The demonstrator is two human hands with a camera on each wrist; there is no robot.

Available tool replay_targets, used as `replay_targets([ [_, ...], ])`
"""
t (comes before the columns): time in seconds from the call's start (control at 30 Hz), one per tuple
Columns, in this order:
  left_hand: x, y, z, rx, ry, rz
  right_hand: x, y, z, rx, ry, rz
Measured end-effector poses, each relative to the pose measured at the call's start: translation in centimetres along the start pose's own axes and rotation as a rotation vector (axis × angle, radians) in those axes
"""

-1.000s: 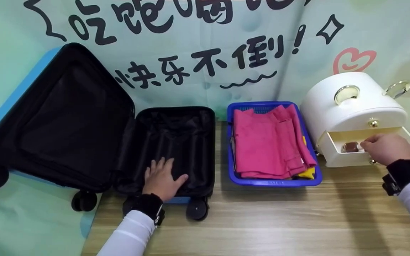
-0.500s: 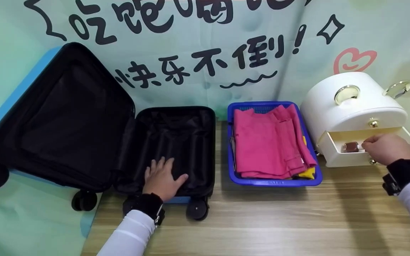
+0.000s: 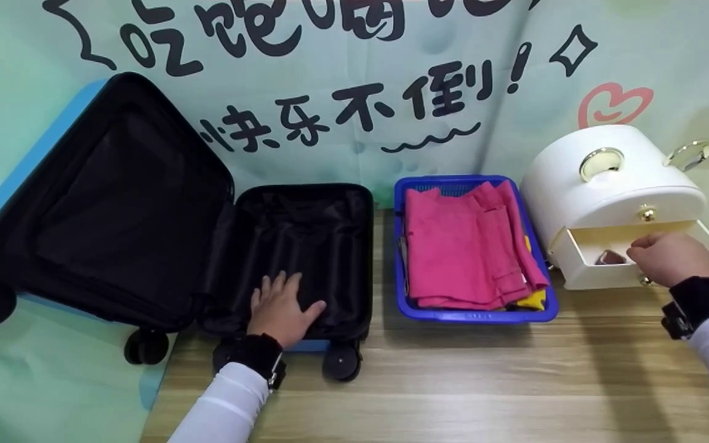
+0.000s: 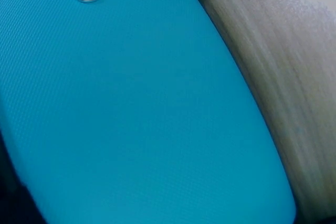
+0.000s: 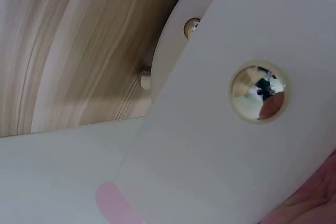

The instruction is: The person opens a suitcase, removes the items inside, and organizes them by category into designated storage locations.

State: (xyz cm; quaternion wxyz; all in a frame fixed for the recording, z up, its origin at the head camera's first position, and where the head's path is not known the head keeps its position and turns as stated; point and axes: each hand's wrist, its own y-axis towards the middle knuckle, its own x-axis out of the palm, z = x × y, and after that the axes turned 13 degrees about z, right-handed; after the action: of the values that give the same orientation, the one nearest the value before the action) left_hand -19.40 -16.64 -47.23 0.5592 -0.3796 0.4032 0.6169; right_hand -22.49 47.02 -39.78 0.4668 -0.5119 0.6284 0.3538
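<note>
- Suitcase (image 3: 164,227): blue shell, black lining, lying open on the bench (image 3: 453,381); left hand (image 3: 280,311) rests flat inside it, fingers straight and spread.
- Jewellery box (image 3: 607,184): white, domed, gold knobs.
- Basket (image 3: 416,307): blue, holding folded pink cloth (image 3: 459,246), between the hands.
- Drawer (image 3: 582,264): pulled out; right hand (image 3: 674,258) grips its front edge, fingers curled over.
- Brown item (image 3: 610,256): inside the drawer, just left of the right hand.

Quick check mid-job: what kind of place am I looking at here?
Probably a staged packing setup, not a lived-in room: a printed cartoon backdrop hangs behind a wooden table holding an open blue suitcase, a blue basket of folded clothes and a white jewellery box.
</note>
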Motion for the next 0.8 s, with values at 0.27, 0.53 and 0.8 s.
replay_targets([
  [0.27, 0.1, 0.0, -0.1, -0.002, 0.000, 0.003, 0.9, -0.8, -0.2, 0.049, 0.064, 0.165],
  [0.53, 0.0, 0.0, 0.0, 0.009, 0.002, 0.008, 3.2, -2.4, -0.2, 0.062, 0.245, 0.508],
  [0.8, 0.2, 0.1, -0.2, 0.002, 0.005, 0.007, 5.8, -5.2, 0.2, 0.178, 0.458, 0.643],
])
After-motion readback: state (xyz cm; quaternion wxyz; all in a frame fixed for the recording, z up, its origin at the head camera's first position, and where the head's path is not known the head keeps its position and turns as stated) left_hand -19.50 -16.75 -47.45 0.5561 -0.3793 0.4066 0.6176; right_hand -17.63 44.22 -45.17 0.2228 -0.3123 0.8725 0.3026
